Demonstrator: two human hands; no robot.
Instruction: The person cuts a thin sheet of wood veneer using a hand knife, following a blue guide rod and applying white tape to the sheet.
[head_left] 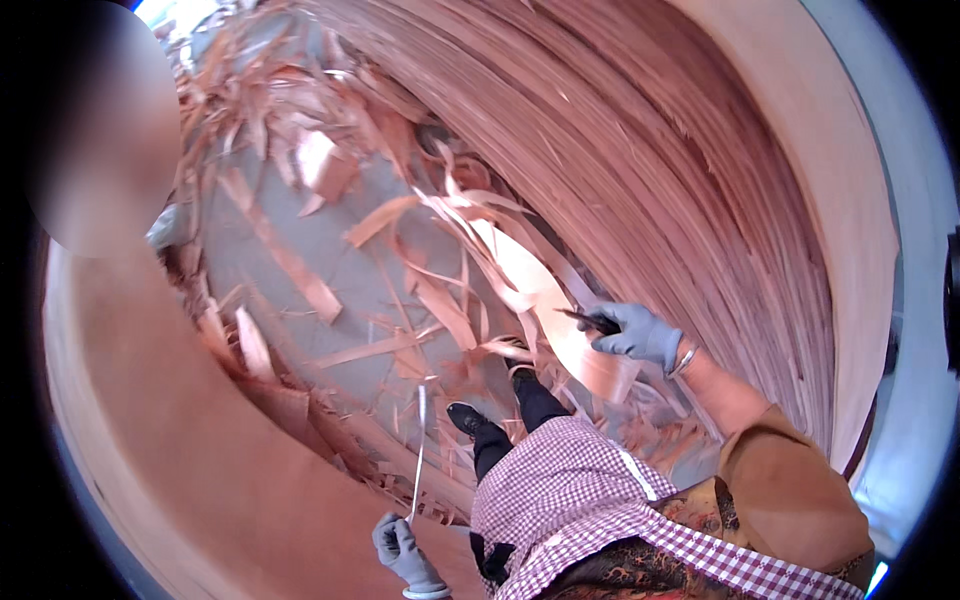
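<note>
Right hand (640, 335), fingers curled round a dark tool (602, 323), left hand (405, 553) pinching a pale strip (419, 450): trimming, seemingly, calling for a careful cut next!

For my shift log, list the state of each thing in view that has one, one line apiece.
Left gloved hand: closed on the white strip
White strip: extended, nearly straight
Right gloved hand: closed around the dark tool
Dark tool: gripped, pointed end exposed
Wood sheets: layered in a stack
Wood scraps: loose, scattered, some curled
Grey floor: littered with scraps
Checked apron: worn
</note>
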